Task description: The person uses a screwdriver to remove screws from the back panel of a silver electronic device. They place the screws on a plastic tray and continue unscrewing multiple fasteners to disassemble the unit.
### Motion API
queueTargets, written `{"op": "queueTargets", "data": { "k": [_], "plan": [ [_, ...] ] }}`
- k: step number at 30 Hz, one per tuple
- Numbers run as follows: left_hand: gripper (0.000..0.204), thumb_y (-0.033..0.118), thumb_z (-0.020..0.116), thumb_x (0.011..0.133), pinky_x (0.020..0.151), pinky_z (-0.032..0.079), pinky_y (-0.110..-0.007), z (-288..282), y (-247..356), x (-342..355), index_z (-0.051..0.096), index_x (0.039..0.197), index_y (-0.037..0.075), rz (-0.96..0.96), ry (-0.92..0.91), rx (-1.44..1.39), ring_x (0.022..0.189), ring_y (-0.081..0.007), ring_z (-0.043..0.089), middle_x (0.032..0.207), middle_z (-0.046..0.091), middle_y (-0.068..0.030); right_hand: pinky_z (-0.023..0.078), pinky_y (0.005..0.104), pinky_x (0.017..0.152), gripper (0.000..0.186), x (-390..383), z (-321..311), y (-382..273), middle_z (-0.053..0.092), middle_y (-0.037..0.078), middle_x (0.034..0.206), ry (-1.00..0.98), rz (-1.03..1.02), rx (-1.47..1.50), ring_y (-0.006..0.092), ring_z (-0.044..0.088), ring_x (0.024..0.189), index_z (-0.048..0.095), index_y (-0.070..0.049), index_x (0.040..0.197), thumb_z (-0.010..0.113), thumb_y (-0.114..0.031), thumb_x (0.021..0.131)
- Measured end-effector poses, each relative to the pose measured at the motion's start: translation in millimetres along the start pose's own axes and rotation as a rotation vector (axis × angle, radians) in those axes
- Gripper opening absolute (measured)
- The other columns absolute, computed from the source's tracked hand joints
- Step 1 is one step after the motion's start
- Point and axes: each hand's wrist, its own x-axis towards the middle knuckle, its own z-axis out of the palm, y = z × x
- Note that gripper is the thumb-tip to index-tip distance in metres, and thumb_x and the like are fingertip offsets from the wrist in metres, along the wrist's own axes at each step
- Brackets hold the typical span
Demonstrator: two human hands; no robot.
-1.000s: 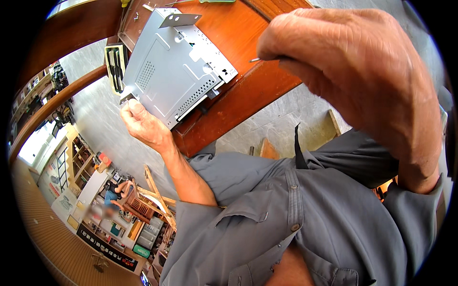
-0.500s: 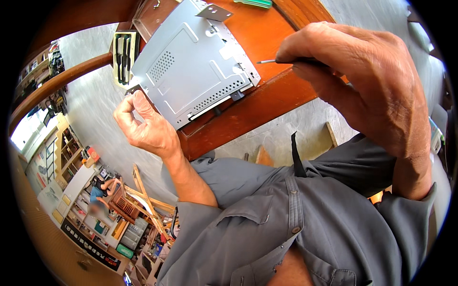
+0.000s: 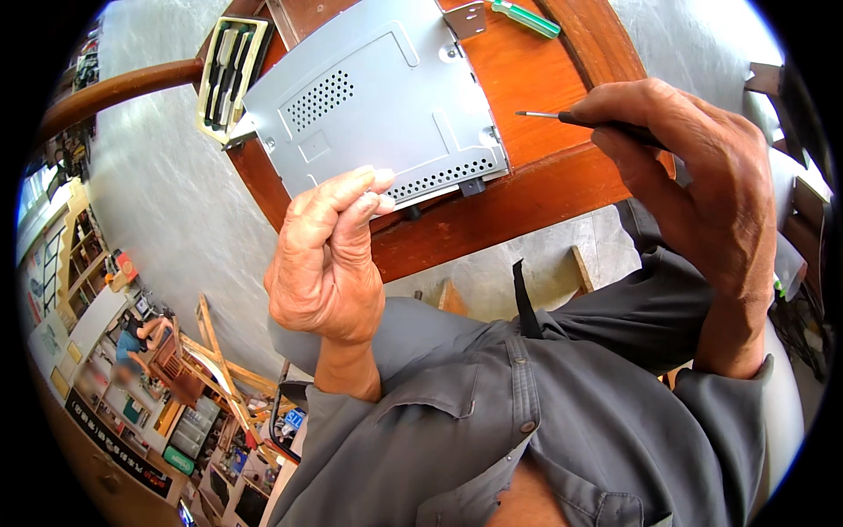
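A grey sheet-metal case (image 3: 369,105) with punched vent holes lies on a reddish-brown wooden surface (image 3: 439,241). My left hand (image 3: 329,263) is in front of its near edge, thumb and fingertips pinched together. Anything between those fingertips is too small to make out. My right hand (image 3: 702,167), to the right of the case, grips a slim screwdriver (image 3: 615,128) with a dark handle. Its thin metal tip points left, toward the case, and is apart from it.
A green-handled tool (image 3: 525,18) lies beyond the case. At the left, a pale tray (image 3: 230,79) holds several black-handled small tools. A curved wooden rail (image 3: 132,85) runs off left. A person (image 3: 140,338) sits far off among shelves and wooden frames.
My left hand has moved right, from the case's left corner to its near edge, still pinched. The right hand with the screwdriver has shifted slightly right and lower in view.
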Motion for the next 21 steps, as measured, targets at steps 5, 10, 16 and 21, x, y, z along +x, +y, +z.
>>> {"op": "queueTargets", "data": {
  "k": [5,10,16,21],
  "plan": [
    [0.015,-0.009,0.063,0.098,0.080,0.063,-0.034,2.6,5.7,0.0,0.064,0.113,-0.010,-0.115,-0.079,-0.217,0.087,-0.0236,0.074,0.108,0.073,-0.0261,0.059,0.0286,0.070,0.019,5.1,-3.9,-8.1,0.076,0.009,0.090,-0.005,0.062,0.003,0.0186,0.075,0.078,0.073,-0.004,0.108,0.073,-0.001,0.089],
    [0.014,-0.011,0.062,0.097,0.081,0.062,-0.033,-0.3,17.1,0.0,0.063,0.111,-0.012,-0.177,-0.119,-0.245,0.088,-0.0219,0.073,0.106,0.073,-0.0243,0.061,0.0300,0.070,0.018,8.7,-7.4,-11.4,0.076,0.011,0.087,-0.037,0.087,0.044,0.0193,0.076,0.076,0.073,-0.001,0.104,0.070,0.004,0.087],
    [0.022,-0.007,0.063,0.098,0.071,0.064,-0.040,-17.7,22.4,7.6,0.059,0.119,-0.005,-0.253,-0.264,-0.234,0.074,-0.0245,0.070,0.094,0.071,-0.0242,0.059,0.0275,0.064,0.018,8.1,-14.2,-8.8,0.071,0.014,0.075,-0.032,-0.042,0.094,0.0192,0.074,0.066,0.070,0.003,0.096,0.063,0.006,0.079],
    [0.017,-0.006,0.062,0.098,0.069,0.064,-0.039,-20.0,11.2,9.4,0.059,0.115,-0.002,-0.159,-0.242,-0.303,0.073,-0.0260,0.071,0.096,0.071,-0.0243,0.051,0.0256,0.054,0.018,10.4,-15.4,-1.5,0.066,0.011,0.065,-0.107,-0.108,0.224,0.0149,0.067,0.057,0.069,0.004,0.093,0.061,0.007,0.076]
  ]
}}
